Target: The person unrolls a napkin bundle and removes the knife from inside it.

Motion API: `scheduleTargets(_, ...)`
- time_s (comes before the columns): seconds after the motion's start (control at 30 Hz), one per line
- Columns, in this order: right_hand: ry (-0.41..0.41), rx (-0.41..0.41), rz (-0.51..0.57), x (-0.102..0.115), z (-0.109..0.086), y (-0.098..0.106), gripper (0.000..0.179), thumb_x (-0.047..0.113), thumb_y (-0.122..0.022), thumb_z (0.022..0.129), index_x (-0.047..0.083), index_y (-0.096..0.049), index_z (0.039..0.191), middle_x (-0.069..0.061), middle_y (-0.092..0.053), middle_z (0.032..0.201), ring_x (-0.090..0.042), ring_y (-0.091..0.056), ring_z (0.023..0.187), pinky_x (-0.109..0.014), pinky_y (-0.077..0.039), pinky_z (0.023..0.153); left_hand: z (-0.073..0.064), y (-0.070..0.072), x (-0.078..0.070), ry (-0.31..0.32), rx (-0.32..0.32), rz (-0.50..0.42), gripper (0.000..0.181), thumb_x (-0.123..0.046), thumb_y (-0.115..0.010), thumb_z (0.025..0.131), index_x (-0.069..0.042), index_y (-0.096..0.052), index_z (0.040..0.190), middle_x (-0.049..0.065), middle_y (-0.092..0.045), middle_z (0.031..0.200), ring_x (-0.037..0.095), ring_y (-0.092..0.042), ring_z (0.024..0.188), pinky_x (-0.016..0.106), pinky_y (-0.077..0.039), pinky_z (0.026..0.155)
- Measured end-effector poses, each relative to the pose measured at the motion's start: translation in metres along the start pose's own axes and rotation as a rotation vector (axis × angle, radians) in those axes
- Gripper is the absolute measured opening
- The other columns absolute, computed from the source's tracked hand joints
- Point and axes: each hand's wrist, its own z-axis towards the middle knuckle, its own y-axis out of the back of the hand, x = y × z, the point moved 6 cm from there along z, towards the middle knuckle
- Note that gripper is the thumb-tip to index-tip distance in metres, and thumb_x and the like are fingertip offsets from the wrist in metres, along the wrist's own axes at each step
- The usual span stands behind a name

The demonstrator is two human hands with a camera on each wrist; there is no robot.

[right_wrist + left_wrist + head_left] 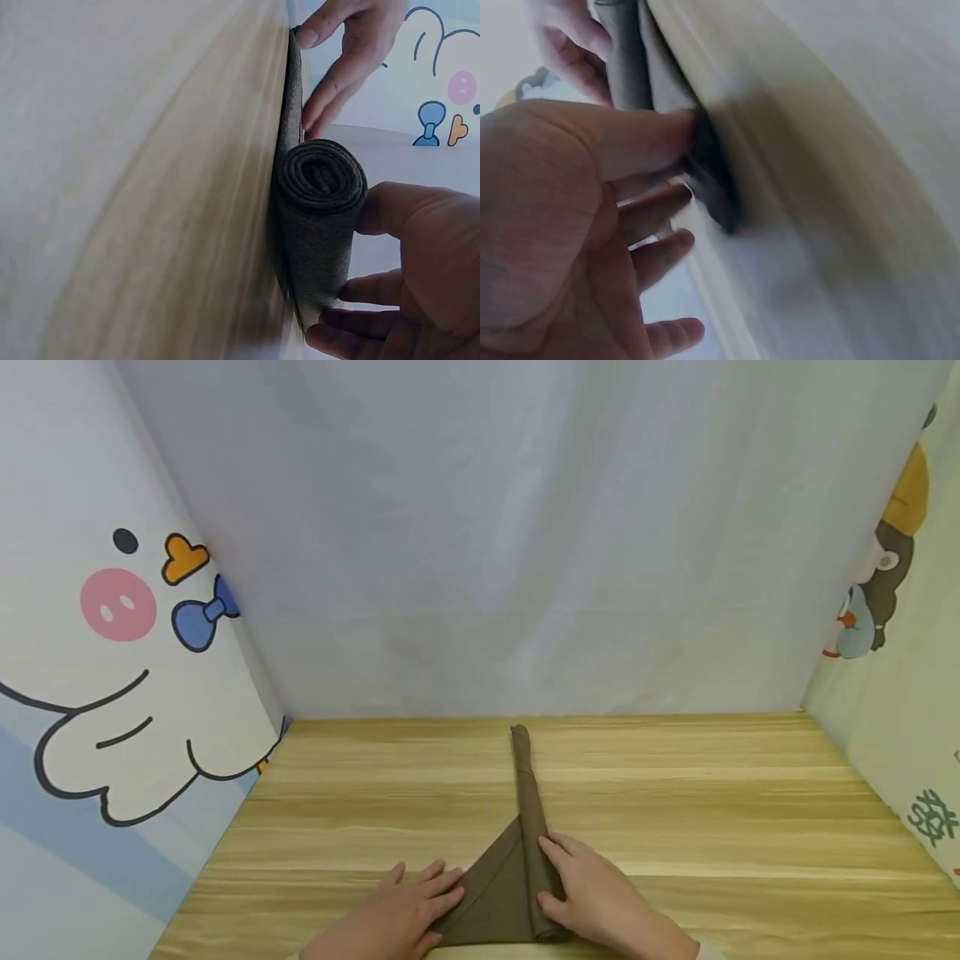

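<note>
A dark brown-grey cloth lies on the table, its right side wound into a long roll that narrows toward the back. Spread over the flat triangular part's left corner is my left hand; the left wrist view has its thumb on the cloth's dark tip. From the right, my right hand rests fingertips and thumb on top of the roll's thick near end. Coiled layers show at the roll's end in the right wrist view, with the right hand's thumb and fingers along its upper side.
The wood-grain table extends to both sides and behind the cloth. A pale curtain hangs along its back edge. Printed cartoon panels stand at the left and right.
</note>
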Motion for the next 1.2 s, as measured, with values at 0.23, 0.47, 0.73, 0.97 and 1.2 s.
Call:
scheduleTargets(0.23, 0.049, -0.038, 0.007, 0.003, -0.001, 0.006, 0.065, 0.033, -0.068, 0.089, 0.0, -0.047, 0.14, -0.02, -0.045, 0.141, -0.037, -0.049, 0.124, -0.052, -0.044, 0.096, 0.015, 0.018, -0.014, 0.019, -0.015, 0.022, 0.057, -0.045, -0.051, 0.098, -0.019, -0.039, 0.149, 0.002, -0.035, 0.153, 0.021, -0.036, 0.138, 0.052, -0.042, 0.099)
scheduleTargets(0.47, 0.049, -0.036, 0.003, 0.004, 0.003, 0.008, 0.062, 0.036, -0.067, 0.09, 0.002, -0.049, 0.139, -0.019, -0.045, 0.142, -0.037, -0.047, 0.126, -0.052, -0.044, 0.096, 0.027, 0.025, -0.028, 0.009, 0.01, 0.029, 0.057, -0.049, -0.046, 0.099, -0.019, -0.042, 0.147, 0.004, -0.036, 0.152, 0.022, -0.036, 0.138, 0.045, -0.042, 0.102)
scheduleTargets(0.73, 0.032, -0.025, -0.007, 0.003, 0.011, 0.01, 0.064, 0.041, -0.067, 0.09, 0.004, -0.049, 0.14, -0.021, -0.04, 0.145, -0.038, -0.044, 0.129, -0.052, -0.043, 0.098, 0.034, 0.02, -0.028, 0.016, -0.024, 0.056, 0.054, -0.046, -0.048, 0.099, -0.02, -0.045, 0.146, 0.006, -0.037, 0.151, 0.022, -0.04, 0.135, 0.046, -0.044, 0.099)
scheduleTargets(0.97, 0.047, -0.004, -0.022, 0.002, 0.016, 0.003, 0.071, 0.046, -0.07, 0.086, 0.004, -0.05, 0.14, -0.023, -0.032, 0.149, -0.04, -0.041, 0.131, -0.052, -0.042, 0.098, 0.037, 0.013, -0.027, 0.033, 0.025, 0.07, 0.058, -0.05, -0.049, 0.097, -0.021, -0.042, 0.147, 0.004, -0.035, 0.152, 0.021, -0.038, 0.137, 0.047, -0.044, 0.099)
scheduleTargets(1.2, 0.029, 0.011, 0.002, -0.002, 0.013, -0.002, 0.073, 0.044, -0.072, 0.084, 0.002, -0.05, 0.139, -0.024, -0.031, 0.15, -0.041, -0.04, 0.131, -0.052, -0.043, 0.097, 0.041, 0.008, -0.03, 0.057, 0.052, 0.136, 0.059, -0.054, -0.049, 0.096, -0.023, -0.045, 0.145, 0.001, -0.037, 0.151, 0.018, -0.038, 0.136, 0.046, -0.044, 0.098)
